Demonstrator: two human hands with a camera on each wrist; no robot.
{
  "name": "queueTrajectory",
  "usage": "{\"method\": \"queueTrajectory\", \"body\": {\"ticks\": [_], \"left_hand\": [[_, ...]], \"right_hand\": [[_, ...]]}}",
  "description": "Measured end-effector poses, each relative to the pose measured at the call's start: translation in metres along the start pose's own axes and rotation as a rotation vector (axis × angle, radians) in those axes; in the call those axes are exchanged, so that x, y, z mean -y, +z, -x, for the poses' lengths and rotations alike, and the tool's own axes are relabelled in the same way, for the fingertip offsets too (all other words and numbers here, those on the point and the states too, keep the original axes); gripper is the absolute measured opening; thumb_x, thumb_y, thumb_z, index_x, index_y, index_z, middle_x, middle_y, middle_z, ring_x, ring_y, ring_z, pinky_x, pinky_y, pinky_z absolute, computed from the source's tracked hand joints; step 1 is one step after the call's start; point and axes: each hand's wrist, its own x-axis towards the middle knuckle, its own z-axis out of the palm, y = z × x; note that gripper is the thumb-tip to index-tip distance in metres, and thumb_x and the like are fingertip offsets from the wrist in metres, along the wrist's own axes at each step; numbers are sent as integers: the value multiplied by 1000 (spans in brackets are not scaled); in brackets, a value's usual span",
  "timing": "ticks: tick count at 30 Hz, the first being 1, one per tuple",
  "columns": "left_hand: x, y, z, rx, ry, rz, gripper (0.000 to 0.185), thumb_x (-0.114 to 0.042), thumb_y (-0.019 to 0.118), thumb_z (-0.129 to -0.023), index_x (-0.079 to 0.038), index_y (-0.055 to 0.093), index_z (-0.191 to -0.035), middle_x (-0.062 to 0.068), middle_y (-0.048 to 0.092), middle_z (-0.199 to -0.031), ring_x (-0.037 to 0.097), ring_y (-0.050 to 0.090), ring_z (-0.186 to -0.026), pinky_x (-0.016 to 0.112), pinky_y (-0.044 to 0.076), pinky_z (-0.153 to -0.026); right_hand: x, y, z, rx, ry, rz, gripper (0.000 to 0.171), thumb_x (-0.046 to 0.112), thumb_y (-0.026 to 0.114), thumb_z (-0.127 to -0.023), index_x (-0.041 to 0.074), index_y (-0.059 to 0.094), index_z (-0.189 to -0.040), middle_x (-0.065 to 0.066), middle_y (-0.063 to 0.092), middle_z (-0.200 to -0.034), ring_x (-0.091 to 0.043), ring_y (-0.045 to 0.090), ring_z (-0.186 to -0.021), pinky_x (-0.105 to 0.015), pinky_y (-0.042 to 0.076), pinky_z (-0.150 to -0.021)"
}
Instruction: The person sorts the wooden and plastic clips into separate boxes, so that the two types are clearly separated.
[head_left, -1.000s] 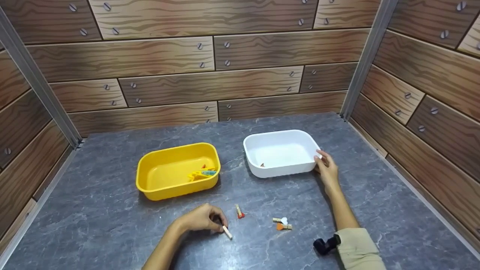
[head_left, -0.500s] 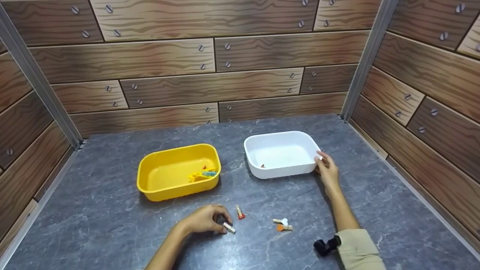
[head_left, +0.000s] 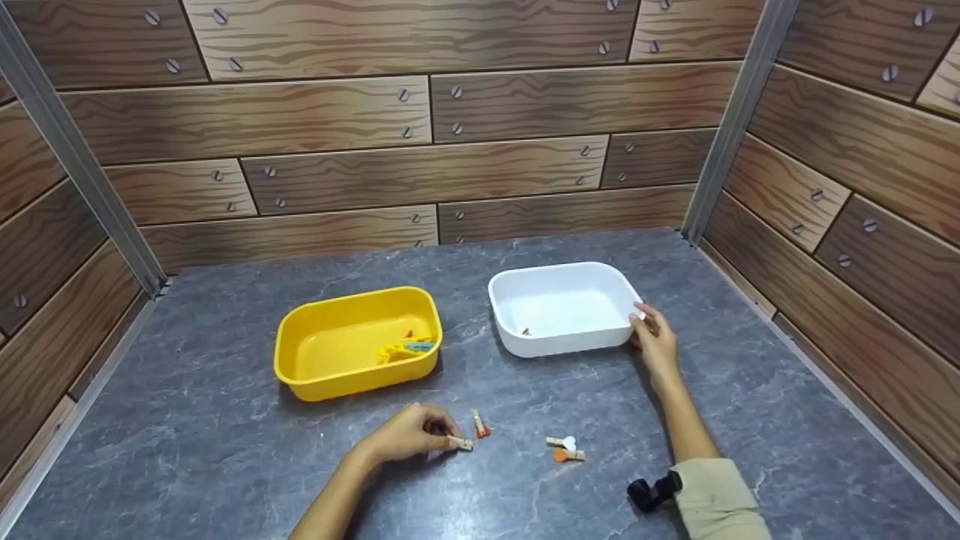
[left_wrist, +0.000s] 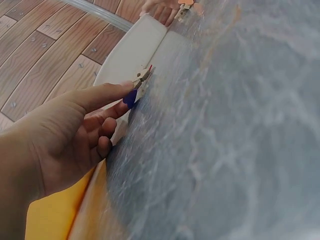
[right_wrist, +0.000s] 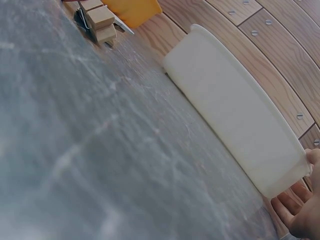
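My left hand (head_left: 411, 436) pinches a small wooden clothespin (head_left: 462, 444) between thumb and index finger, low over the grey table. A blue piece (left_wrist: 130, 98) shows at the fingertips in the left wrist view. Just right of that hand lies a wooden clothespin with a red heart (head_left: 481, 426). Farther right are a clothespin with a white heart (head_left: 561, 442) and another with an orange heart (head_left: 568, 455), close together. My right hand (head_left: 657, 345) grips the right end of a white bin (head_left: 566, 346), thumb at the rim. Inside that bin, a small brownish thing shows near the front left.
A yellow bin (head_left: 360, 384) stands left of the white one, holding several yellow and blue plastic clothespins (head_left: 409, 348) in its right end. Wood-patterned walls (head_left: 480, 165) enclose the table at the back and sides. A black device (head_left: 652, 491) sits by the right sleeve.
The clothespin in my left hand has turned from slanting toward me to pointing right, and its near end has risen toward the red-heart clothespin. My right hand has stayed on the white bin.
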Motion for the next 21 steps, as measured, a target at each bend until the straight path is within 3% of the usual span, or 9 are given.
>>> {"method": "queueTrajectory", "body": {"ticks": [12,18,21], "left_hand": [[5,-2,-1,-71,-56,19,13,-15,65,-86,-4,69,-88,-3,59,-69,5,44,-46,17,38,-41],[6,-2,-1,-122,-35,-8,12,-14,66,-85,-3,69,-87,0,61,-71,6,44,-46,17,38,-40],[7,-2,-1,-136,-22,-12,12,-14,66,-85,-2,69,-87,0,61,-71,5,43,-46,17,37,-40]], "right_hand": [[0,0,0,-6,1,-5,41,19,51,-95,0,45,-131,-17,46,-127,-11,50,-97,-30,46,-86],[1,0,0,-4,4,-6,42,19,51,-96,0,44,-132,-17,46,-128,-20,49,-105,-36,44,-91],[2,0,1,-2,3,-7,42,19,51,-96,0,44,-132,-18,46,-129,-17,49,-103,-37,43,-92]]}}
